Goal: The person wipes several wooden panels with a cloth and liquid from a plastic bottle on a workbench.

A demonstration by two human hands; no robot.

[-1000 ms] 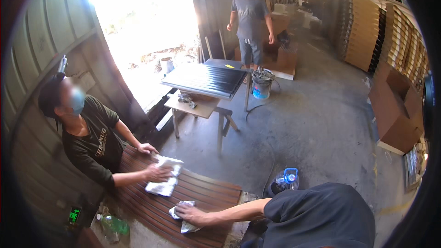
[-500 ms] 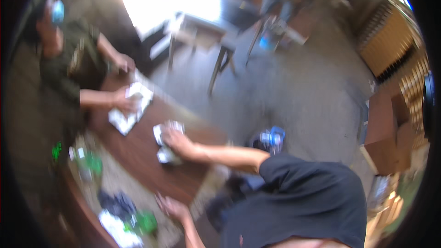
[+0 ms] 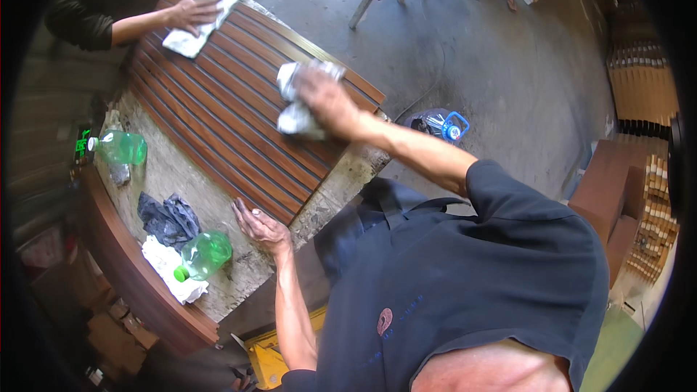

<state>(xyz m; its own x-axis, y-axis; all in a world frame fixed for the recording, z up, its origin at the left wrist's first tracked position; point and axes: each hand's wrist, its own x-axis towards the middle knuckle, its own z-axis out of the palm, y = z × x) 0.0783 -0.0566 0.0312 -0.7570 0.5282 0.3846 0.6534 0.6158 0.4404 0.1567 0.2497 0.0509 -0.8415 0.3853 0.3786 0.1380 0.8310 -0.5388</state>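
A brown slatted wooden panel (image 3: 225, 87) with dark grooves lies on a worn, stained tabletop. My right hand (image 3: 327, 98), blurred by motion, presses a bunched white cloth (image 3: 298, 122) onto the slats near the panel's right side. At the panel's near corner is my left hand (image 3: 263, 230), its fingers stretched out along the end edge and holding nothing. Across the panel, a co-worker's hand (image 3: 192, 13) lies flat on another white cloth (image 3: 190, 42) at the far left end.
On the tabletop (image 3: 239, 276) sit two bottles of green liquid (image 3: 207, 254) (image 3: 123, 147), a dark crumpled plastic bag (image 3: 168, 219) and a white crumpled cloth (image 3: 163, 268). A curved brown wooden piece (image 3: 138, 268) runs along the left. A blue-handled jug (image 3: 443, 127) stands on the floor beyond.
The view has tilted downward, and the panel's grooves now show sharply. My right hand and its cloth have moved toward the panel's right edge. My left hand stays by the near corner.
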